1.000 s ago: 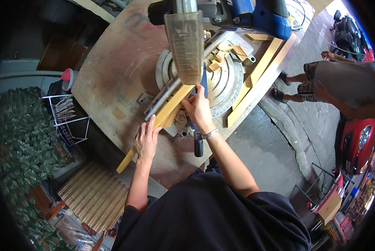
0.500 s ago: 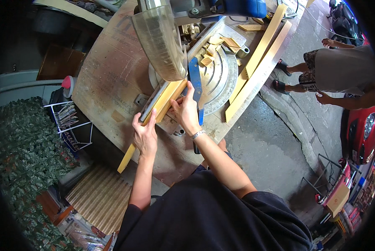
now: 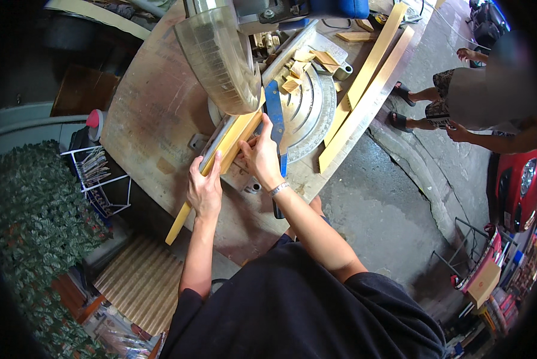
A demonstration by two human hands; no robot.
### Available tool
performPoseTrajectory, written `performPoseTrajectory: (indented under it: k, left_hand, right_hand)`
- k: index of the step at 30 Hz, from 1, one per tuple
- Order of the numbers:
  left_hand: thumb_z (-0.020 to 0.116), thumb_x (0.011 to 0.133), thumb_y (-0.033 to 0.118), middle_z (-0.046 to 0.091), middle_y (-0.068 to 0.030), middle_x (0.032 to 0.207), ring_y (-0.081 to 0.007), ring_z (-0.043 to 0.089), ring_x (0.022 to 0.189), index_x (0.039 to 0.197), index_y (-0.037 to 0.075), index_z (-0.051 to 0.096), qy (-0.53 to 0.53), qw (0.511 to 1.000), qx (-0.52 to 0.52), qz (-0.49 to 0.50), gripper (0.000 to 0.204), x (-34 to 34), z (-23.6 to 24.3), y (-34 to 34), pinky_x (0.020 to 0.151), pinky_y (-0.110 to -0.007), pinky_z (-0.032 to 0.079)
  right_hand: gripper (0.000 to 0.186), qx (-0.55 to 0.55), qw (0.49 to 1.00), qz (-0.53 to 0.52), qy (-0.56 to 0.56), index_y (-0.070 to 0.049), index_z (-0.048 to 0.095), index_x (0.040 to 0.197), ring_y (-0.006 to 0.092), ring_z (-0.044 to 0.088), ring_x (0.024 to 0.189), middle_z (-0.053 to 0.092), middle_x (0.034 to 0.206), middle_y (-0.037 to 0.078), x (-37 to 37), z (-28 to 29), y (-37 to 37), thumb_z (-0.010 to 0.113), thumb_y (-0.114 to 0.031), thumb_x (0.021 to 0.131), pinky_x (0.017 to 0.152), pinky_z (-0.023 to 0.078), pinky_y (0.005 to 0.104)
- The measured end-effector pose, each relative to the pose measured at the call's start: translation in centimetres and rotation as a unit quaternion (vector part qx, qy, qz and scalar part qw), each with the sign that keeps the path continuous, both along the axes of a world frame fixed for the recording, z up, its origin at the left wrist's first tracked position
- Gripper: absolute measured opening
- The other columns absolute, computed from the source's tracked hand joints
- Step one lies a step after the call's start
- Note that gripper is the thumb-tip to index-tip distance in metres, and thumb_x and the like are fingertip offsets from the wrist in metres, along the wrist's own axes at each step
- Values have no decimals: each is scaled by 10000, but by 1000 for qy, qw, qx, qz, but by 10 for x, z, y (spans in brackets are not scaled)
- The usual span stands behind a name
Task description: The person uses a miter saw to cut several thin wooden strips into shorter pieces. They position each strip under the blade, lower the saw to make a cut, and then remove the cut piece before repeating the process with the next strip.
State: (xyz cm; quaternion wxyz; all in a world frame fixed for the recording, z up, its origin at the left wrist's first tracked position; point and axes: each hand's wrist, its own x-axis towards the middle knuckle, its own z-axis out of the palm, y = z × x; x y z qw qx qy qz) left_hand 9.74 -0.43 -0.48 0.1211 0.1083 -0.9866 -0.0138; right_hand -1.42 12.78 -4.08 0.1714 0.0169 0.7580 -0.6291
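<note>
A long yellow wooden strip lies along the metal fence of a mitre saw, its near end sticking out past the table edge. My left hand grips the strip, fingertips over its top. Further up, my right hand clasps wood beside the fence, index finger stretched along its front; whether this is a separate shorter piece I cannot tell. The saw's clear blade guard hangs over the far end of the wood and hides it. A blue arm of the saw runs just right of my right hand.
Wood offcuts lie on the saw's round base. Two long wooden strips rest at the table's right side. Another person stands on the right, holding a small dark object. A red car is behind them.
The view has shifted slightly. My hands keep their grip on the wood, with only small movement. A small dark object now shows in the other person's lower hand.
</note>
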Motion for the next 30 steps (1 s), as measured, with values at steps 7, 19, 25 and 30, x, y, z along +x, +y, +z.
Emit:
performPoseTrajectory:
  k: [7,19,25,30]
  left_hand:
    - [690,938,215,551,-113,1271,-327,630,1074,1357,325,658,-18,1000,6,0,434,2,7,-1,805,-432,561]
    - [652,918,161,544,-176,1362,-366,587,1171,1526,263,457,-72,988,39,-129,647,-81,14,7,930,-482,507]
    - [660,912,151,535,-175,1368,-371,615,1133,1538,297,434,-47,991,47,-113,682,-75,-2,4,870,-482,550]
    - [727,877,251,534,-167,1355,-346,612,1131,1556,316,402,-60,992,30,-105,755,-76,-3,10,880,-471,522]
  right_hand:
    - [847,-23,999,-6,-38,21,146,1531,212,682,575,663,681,128,-2,5,0,701,-2,891,543,562,340]
    - [835,16,999,7,-39,-38,178,1517,215,684,580,681,723,133,-10,10,0,711,-1,875,514,569,355]
    - [854,-21,998,16,-50,32,163,1505,287,677,573,681,694,162,-8,2,0,709,-16,851,535,530,397]
    - [728,-9,999,31,-27,-45,233,1509,204,712,663,715,834,145,-8,-22,5,675,-41,930,546,588,345]
